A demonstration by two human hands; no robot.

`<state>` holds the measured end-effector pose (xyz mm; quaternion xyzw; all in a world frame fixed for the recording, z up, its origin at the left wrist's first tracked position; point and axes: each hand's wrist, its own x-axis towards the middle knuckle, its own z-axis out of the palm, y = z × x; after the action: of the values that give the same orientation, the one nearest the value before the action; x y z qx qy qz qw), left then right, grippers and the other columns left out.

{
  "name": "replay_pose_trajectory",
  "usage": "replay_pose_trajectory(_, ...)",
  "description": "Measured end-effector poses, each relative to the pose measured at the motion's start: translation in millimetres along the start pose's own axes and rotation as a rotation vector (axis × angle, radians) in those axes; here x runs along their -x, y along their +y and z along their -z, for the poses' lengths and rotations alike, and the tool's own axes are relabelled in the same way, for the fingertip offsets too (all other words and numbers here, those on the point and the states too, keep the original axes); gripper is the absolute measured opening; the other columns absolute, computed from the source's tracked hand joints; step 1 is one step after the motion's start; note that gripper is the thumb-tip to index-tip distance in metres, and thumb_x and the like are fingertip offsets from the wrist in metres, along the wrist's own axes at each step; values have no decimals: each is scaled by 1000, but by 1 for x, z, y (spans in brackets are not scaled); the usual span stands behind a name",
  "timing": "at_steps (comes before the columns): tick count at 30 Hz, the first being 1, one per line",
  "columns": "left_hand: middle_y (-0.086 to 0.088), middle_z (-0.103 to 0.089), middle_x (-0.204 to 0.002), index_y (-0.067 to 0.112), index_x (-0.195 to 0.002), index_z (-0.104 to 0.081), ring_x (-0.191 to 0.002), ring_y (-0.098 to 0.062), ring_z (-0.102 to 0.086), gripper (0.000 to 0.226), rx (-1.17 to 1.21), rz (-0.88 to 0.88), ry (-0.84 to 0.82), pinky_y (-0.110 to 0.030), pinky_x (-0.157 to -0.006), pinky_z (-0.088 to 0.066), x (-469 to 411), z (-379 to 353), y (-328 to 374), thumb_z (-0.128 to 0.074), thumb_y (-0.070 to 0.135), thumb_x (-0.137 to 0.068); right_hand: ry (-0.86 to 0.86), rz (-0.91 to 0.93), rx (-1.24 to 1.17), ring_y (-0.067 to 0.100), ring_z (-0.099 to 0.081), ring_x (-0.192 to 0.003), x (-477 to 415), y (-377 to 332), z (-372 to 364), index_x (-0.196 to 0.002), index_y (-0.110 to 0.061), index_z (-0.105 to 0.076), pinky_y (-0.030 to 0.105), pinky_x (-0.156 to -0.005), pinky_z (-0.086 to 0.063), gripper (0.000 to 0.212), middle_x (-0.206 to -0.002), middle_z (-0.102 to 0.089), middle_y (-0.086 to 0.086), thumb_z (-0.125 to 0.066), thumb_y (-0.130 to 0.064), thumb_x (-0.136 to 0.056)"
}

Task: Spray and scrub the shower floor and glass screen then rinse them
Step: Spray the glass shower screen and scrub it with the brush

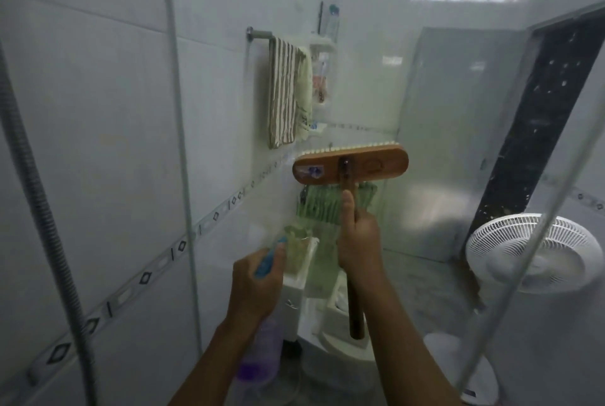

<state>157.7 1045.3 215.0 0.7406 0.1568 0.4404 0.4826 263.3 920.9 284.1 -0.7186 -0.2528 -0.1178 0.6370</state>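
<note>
A wooden scrub brush (351,165) with pale bristles is held up against the glass screen (442,143) at the middle of the view. My right hand (358,238) grips its brown handle just below the brush head, thumb up along the shaft. My left hand (258,281) holds a spray bottle (262,350) with a blue trigger top and a clear body with purple liquid at the bottom. The bottle's nozzle points toward the glass. The shower floor is hidden from view.
Behind the glass are a towel rail with a striped towel (284,94), a wall shelf with toiletries (322,55), a white toilet (330,317) and a white standing fan (530,255). A grey shower hose (39,209) hangs at the left. The glass edge (180,143) runs vertically left of centre.
</note>
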Motion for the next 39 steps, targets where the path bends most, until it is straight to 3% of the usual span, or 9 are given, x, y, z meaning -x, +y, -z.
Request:
replay_pose_trajectory(2,-6,-61,-56,9,-60,-60,-42,-6,-52,43,26,0,16,-28,-40,-44,2,2,6,-59,25,-101,-35,-85,-25,23,-60,-54,32,40,-15,-74,-6,-63,41,-52,-46,76,-62,-59,17,-37,-75,-91)
replay_pose_trajectory(5,7,-63,-54,22,-65,-62,-49,-2,-60,36,35,-14,31,-12,-44,-43,2,4,6,-58,22,-101,-119,-302,9,19,-71,-73,89,101,-36,-86,-17,-73,45,-69,-58,86,-77,-72,6,-28,-90,-79)
replay_pose_trajectory(8,-2,-62,-56,14,-66,-65,-49,-8,-60,38,24,-21,64,-25,-44,-49,-1,10,2,-58,27,-101,-128,-360,38,14,-71,-80,107,114,-41,-92,-19,-75,40,-75,-59,84,-85,-75,3,-28,-86,-79)
replay_pose_trajectory(13,-18,-62,-61,-1,-70,-64,-57,-34,-61,44,21,-37,102,-52,-53,-53,-5,11,7,-58,27,-102,-33,-106,-105,8,-53,-48,48,33,-30,-64,-19,-59,27,-47,-40,54,-51,-56,-6,-40,-52,-101)
replay_pose_trajectory(18,-20,-60,-61,-2,-69,-62,-56,-36,-60,61,65,-65,101,-55,-53,-52,-5,3,8,-53,50,-99,-14,16,-132,4,-47,-48,10,28,-16,-72,-11,-56,17,-46,-35,57,-55,-50,-8,-39,-57,-101)
replay_pose_trajectory(24,-12,-61,-57,-1,-67,-62,-51,-25,-61,60,19,-62,125,-46,-47,-52,14,-19,-6,-50,52,-94,23,-197,-142,0,-56,-60,72,102,-5,-80,-23,-61,11,-50,-43,48,-61,-60,-13,-37,-62,-96)
replay_pose_trajectory(27,-5,-60,-57,3,-67,-61,-52,-20,-61,56,5,-18,146,-32,-44,-50,35,-34,-15,-49,49,-96,-82,-256,-107,12,-61,-73,104,147,-3,-93,-10,-67,17,-60,-47,70,-78,-64,-4,-36,-72,-90)
replay_pose_trajectory(32,4,-55,-62,12,-75,-59,-55,-7,-56,38,-73,121,184,-11,-52,-41,90,-57,-38,-54,36,-104,-281,-351,-128,15,-49,-49,141,193,7,-74,-15,-57,27,-46,-39,59,-57,-50,0,-39,-68,-93)
replay_pose_trajectory(39,3,-50,-73,15,-85,-55,-65,-3,-51,17,-368,403,322,-13,-63,-38,222,-61,-116,-64,18,-99,-687,-598,-61,16,-46,-49,195,273,16,-66,-25,-48,32,-48,-37,46,-54,-45,-3,-46,-57,-99)
